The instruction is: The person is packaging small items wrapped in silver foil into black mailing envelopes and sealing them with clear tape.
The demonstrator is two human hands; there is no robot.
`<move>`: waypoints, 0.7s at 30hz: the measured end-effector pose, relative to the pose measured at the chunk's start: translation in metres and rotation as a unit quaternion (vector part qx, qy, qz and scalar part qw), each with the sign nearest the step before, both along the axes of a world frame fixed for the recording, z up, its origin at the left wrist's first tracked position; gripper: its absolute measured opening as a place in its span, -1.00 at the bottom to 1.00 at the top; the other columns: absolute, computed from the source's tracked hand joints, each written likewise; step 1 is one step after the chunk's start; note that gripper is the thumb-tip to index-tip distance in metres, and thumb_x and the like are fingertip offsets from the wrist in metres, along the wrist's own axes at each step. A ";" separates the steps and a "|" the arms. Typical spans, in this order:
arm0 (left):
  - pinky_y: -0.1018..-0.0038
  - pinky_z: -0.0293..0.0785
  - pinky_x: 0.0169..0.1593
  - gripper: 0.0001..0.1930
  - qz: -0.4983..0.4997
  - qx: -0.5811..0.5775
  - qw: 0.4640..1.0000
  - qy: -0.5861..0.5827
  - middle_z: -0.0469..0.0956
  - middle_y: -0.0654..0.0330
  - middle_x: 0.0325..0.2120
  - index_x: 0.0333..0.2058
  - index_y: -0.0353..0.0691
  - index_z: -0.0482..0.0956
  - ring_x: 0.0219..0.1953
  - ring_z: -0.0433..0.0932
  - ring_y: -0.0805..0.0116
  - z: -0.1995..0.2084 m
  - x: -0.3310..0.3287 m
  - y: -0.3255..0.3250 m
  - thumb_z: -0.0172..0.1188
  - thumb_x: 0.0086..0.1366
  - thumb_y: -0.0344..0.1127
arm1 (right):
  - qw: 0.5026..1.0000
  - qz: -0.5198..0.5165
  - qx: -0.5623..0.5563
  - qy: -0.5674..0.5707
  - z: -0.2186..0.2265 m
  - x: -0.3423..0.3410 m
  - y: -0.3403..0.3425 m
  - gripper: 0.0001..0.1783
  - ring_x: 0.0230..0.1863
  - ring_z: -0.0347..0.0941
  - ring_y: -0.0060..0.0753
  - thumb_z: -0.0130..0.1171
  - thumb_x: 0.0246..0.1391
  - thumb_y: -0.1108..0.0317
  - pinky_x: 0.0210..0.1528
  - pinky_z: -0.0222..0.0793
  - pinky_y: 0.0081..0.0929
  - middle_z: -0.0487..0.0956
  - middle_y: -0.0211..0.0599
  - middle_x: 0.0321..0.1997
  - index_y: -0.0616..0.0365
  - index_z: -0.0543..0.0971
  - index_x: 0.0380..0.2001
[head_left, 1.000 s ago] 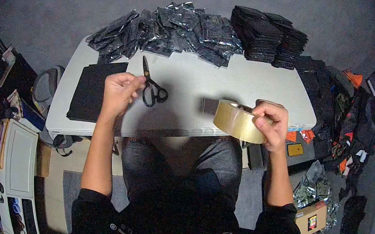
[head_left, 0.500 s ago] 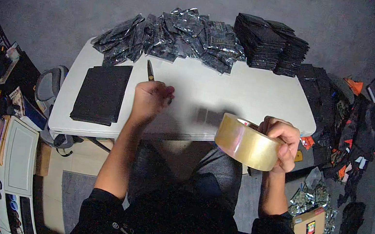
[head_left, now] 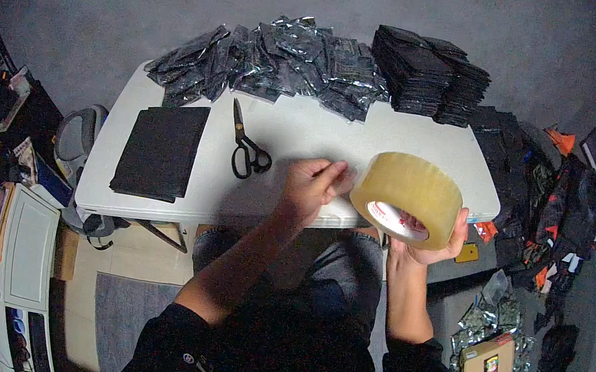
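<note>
My right hand (head_left: pixel 445 244) grips a wide roll of clear yellowish packing tape (head_left: pixel 435 178) from its right and lower side, tilted so the white inner core shows. Just left of the roll, my left hand (head_left: pixel 309 188) is closed with thumb and forefinger pinched together. Whether a strip of tape lies between those fingertips I cannot make out. Black-handled scissors (head_left: pixel 245 148) lie on the white table (head_left: pixel 307 129), left of my left hand, blades pointing away. Further left sits a flat stack of black folded pieces (head_left: pixel 159 151).
Along the table's far edge is a heap of shiny plastic-wrapped black packets (head_left: pixel 287 56). Tall stacks of black folded pieces (head_left: pixel 425 74) stand at the far right. Dark cloth with orange bits (head_left: pixel 546 194) piles up beyond the right edge. A cardboard box (head_left: pixel 488 363) sits lower right.
My left hand has let go of the scissors and moved right, towards the tape. My right hand has turned the roll, which is now higher with its core showing.
</note>
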State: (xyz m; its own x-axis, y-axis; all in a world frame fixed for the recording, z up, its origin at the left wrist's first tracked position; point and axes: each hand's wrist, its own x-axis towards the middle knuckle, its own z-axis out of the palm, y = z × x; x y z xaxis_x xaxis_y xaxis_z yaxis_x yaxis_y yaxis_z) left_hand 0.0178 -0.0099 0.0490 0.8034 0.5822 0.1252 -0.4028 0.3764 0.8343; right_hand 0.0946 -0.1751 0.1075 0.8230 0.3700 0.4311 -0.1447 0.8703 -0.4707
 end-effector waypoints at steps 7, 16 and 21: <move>0.65 0.13 -0.59 -0.74 -0.045 -0.128 0.990 -0.044 0.35 0.40 -0.62 -0.41 -0.22 0.53 -0.64 0.21 0.67 -0.001 0.010 -0.030 0.12 0.53 -0.31 | 0.988 0.053 0.123 0.071 0.002 0.004 0.022 -0.41 -0.67 0.26 -0.38 -0.19 0.40 -0.08 -0.50 0.29 -0.39 0.37 -0.34 -0.71 0.08 0.50 -0.58; 0.59 0.20 -0.60 -0.74 0.014 -0.096 0.994 0.047 0.41 0.34 -0.64 -0.36 -0.25 0.55 -0.66 0.30 0.64 0.006 0.013 -0.045 0.07 0.54 -0.27 | 0.986 0.064 0.126 0.092 0.009 0.005 0.039 -0.50 -0.61 0.12 -0.50 -0.04 0.31 -0.05 -0.49 0.11 -0.50 0.22 -0.45 -0.69 0.06 0.43 -0.59; 0.56 0.28 -0.59 -0.72 0.018 0.177 0.970 0.164 0.53 0.26 -0.62 -0.33 -0.31 0.61 -0.66 0.37 0.62 -0.016 -0.005 -0.011 0.16 0.49 -0.20 | 0.975 0.095 0.140 0.147 0.009 0.003 0.041 -0.48 -0.60 0.12 -0.50 -0.08 0.33 -0.10 -0.50 0.10 -0.48 0.24 -0.46 -0.70 0.06 0.47 -0.56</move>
